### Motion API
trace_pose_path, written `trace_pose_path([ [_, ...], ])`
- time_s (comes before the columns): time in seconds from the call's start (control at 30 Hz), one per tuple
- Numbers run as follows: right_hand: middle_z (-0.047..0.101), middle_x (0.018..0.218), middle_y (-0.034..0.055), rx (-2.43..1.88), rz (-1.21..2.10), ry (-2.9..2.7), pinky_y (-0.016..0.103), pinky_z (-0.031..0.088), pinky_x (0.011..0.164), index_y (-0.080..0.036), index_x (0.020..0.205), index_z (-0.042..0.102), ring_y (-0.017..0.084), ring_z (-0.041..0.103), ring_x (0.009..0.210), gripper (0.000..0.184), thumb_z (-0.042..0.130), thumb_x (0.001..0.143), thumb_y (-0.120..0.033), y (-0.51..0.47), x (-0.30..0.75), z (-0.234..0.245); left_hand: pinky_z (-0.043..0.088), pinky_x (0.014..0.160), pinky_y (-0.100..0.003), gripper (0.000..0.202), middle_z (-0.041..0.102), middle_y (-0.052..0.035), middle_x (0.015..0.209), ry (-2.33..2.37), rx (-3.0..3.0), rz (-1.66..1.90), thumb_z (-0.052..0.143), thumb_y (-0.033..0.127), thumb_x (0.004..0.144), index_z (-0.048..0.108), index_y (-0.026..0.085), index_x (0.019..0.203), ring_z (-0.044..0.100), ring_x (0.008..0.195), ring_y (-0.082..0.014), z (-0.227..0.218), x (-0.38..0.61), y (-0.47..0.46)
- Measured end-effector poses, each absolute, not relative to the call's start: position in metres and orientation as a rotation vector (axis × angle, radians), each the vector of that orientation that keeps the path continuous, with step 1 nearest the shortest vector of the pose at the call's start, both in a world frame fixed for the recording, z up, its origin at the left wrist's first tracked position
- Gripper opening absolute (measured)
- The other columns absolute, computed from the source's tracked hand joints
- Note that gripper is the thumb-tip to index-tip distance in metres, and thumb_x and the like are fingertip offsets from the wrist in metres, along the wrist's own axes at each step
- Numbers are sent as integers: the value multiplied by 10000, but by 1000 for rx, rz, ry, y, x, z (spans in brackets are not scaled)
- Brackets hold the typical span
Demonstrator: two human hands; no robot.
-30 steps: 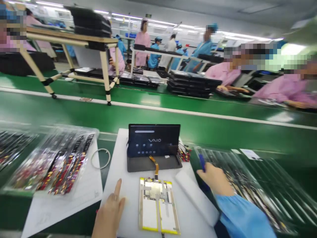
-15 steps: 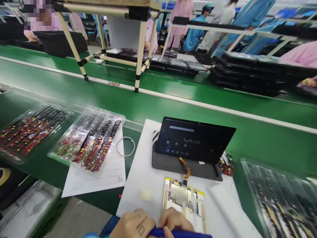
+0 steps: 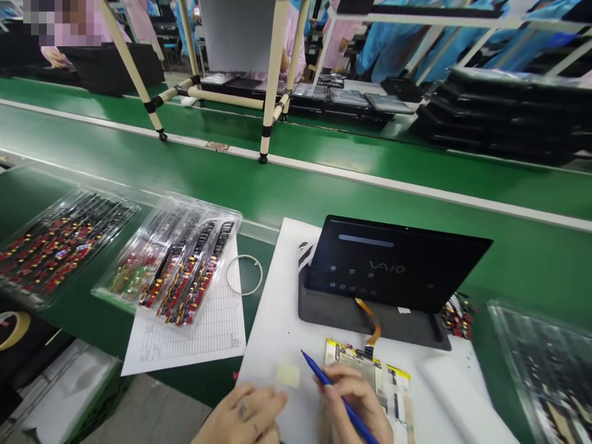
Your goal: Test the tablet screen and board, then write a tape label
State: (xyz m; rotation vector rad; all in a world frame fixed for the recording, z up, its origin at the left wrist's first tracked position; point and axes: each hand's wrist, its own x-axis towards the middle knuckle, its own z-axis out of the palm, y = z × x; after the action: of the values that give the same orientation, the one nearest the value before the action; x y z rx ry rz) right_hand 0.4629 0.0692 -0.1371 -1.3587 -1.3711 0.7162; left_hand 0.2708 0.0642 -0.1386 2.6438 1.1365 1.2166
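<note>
My right hand (image 3: 354, 404) grips a blue pen (image 3: 341, 398), its dark fine tip pointing up and left. The hand is over an opened tablet body (image 3: 388, 391) with a bare circuit board and yellow edging, hiding part of it. An orange ribbon cable (image 3: 372, 324) runs from this board to a lit screen (image 3: 393, 262) reading VAIO, which leans in a dark grey stand (image 3: 319, 311). Left of the pen, my left hand (image 3: 245, 414) is closed with fingers curled together; whatever is in it is hidden. A pale yellow sticky note (image 3: 288, 374) lies just beyond it.
A white board (image 3: 268, 333) lies under the work. Clear trays of small parts (image 3: 185, 265) stand left on a printed sheet (image 3: 203, 339), beside a white ring (image 3: 244, 275). Another parts tray (image 3: 546, 364) is at right. A green conveyor (image 3: 208, 179) and a pipe-framed stand (image 3: 272, 80) lie beyond.
My hands have come apart. The pen, earlier low and level between both hands, is now in my right hand with its tip raised. The view has shifted slightly.
</note>
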Motion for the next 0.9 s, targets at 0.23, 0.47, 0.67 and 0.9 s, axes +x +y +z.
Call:
trace_pose_path([
  [0.23,492,594,-24,-1432,745,-1376,229,370,495,-208,595,431,107,466,523,264,596,801,-222,70,428,-136,485,741,-298,404,685,-81,880,1130,2576,1140,296,246,951,554,137,660,603,846,-174,-161,274,61],
  [0.47,506,609,-25,-1433,689,-1500,234,356,492,-206,609,459,98,471,525,242,564,826,-195,69,417,-133,520,691,-301,404,688,-116,831,1146,2463,1152,277,232,953,554,126,679,624,817,-182,-153,272,65],
  [0.67,490,621,-24,-1452,689,-1546,247,361,489,-213,612,435,102,470,526,249,553,830,-196,71,414,-130,522,691,-322,361,678,-142,853,1140,2379,1136,308,235,942,568,116,722,615,833,-196,-156,272,62],
  [0.9,493,618,-44,-1460,688,-1575,229,340,507,-204,622,412,81,455,533,258,547,833,-144,70,418,-129,523,680,-312,358,691,-124,834,1158,2343,1169,308,237,949,563,111,732,639,798,-191,-153,273,63],
])
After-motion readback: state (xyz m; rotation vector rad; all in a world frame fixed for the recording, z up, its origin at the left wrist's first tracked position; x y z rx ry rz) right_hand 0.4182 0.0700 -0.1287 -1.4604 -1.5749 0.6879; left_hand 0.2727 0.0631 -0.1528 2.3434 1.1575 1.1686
